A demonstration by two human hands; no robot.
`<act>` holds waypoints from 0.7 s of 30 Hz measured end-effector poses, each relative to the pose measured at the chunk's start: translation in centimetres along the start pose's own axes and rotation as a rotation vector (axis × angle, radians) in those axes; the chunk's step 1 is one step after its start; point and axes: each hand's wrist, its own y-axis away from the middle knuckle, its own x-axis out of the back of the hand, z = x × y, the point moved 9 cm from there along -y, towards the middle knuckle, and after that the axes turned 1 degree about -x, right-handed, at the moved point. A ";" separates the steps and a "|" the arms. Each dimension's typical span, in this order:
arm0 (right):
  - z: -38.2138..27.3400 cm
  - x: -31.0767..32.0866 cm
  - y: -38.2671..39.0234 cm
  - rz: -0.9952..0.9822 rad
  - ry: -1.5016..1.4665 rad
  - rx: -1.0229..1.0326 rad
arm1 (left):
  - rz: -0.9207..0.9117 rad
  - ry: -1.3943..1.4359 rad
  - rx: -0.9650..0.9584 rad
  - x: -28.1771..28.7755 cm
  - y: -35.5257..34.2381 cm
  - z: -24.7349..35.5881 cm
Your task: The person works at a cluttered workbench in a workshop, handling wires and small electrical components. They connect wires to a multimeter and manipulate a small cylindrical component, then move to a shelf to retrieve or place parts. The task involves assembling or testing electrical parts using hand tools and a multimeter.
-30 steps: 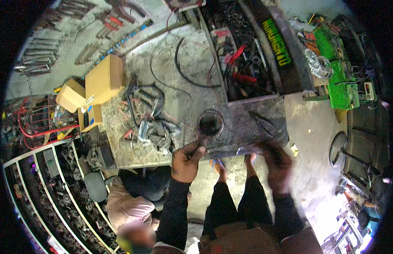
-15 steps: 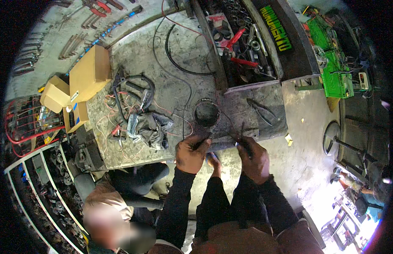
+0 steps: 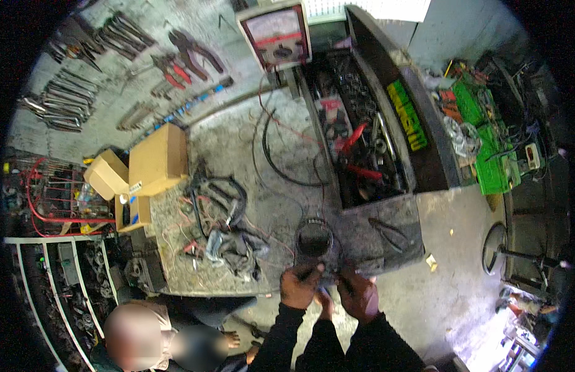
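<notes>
My left hand [image 3: 300,285] and my right hand [image 3: 355,291] are close together at the near edge of the grey workbench [image 3: 219,124], fingers closed on something dark and thin that I cannot make out. Just beyond them sits a round dark metal container [image 3: 315,238]. Dark pliers [image 3: 390,232] lie to its right. A crumpled grey cloth [image 3: 235,254] lies to the left, below a tangle of black hose and wires [image 3: 228,201].
An open metal toolbox [image 3: 362,136] stands at back right, an analog meter [image 3: 275,37] behind it. Cardboard boxes [image 3: 157,158] sit left. Tools [image 3: 64,93] hang on the wall. A seated person [image 3: 176,319] is at lower left; green crates [image 3: 492,155] stand right.
My right hand has moved inward beside my left and closed its fingers. The view has tilted up, bringing the meter and more wall into sight. The seated person appears lower in the picture.
</notes>
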 end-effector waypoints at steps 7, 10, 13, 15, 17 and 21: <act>-0.9 0.2 -0.2 -0.070 0.008 0.001 | 0.108 0.131 0.007 -1.3 -0.5 -2.3; 1.5 -1.5 0.5 -0.089 -0.110 -0.086 | 0.111 0.021 0.010 -1.2 -0.5 -2.2; 2.3 -2.4 0.7 -0.090 -0.041 -0.002 | 0.145 0.034 -0.061 -0.9 -0.7 -2.7; 3.1 -3.1 1.1 -0.134 0.043 0.013 | 0.151 -0.003 -0.113 -1.1 -0.5 -3.3; 4.3 -4.1 1.4 -0.190 0.038 -0.024 | 0.147 -0.054 -0.022 -0.7 0.0 -1.9; 5.1 -2.8 0.4 -0.166 0.143 -0.123 | 0.379 -0.329 -0.136 1.8 -0.5 -6.2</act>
